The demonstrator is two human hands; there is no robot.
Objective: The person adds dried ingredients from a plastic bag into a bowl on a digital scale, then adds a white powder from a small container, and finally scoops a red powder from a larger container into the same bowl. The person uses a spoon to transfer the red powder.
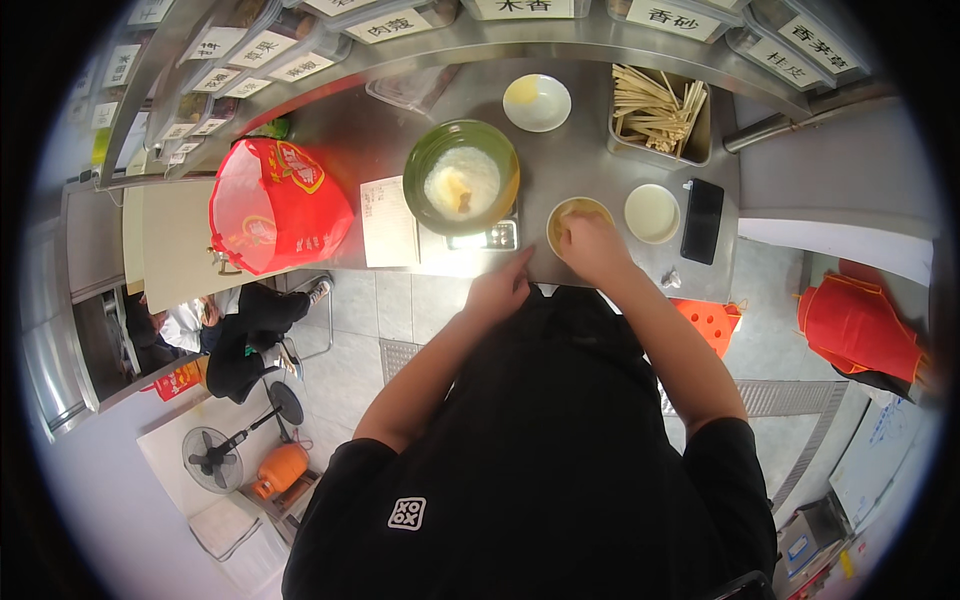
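Observation:
My right hand (592,248) reaches into a small round bowl (553,222) holding something yellowish. Its fingers are drawn together, and what they grip is hidden. Just left of that bowl, my left hand (500,289) rests at the counter's front edge, fingers stretched toward the bowl and nothing in them. A green bowl (418,160) with white powder and a yellow-brown heap on top stands on a digital scale (497,238). Farther back sits a white bowl (545,112) with yellow powder on one side. Right of my right hand is a round container (652,213) with pale contents.
A black phone (703,220) and a metal bin of wooden sticks (655,105) are on the right. Left of the scale lie handwritten paper (389,222) and a red plastic bag (280,205). Labelled tubs (390,22) line the shelf above. Another person (245,320) is at far left.

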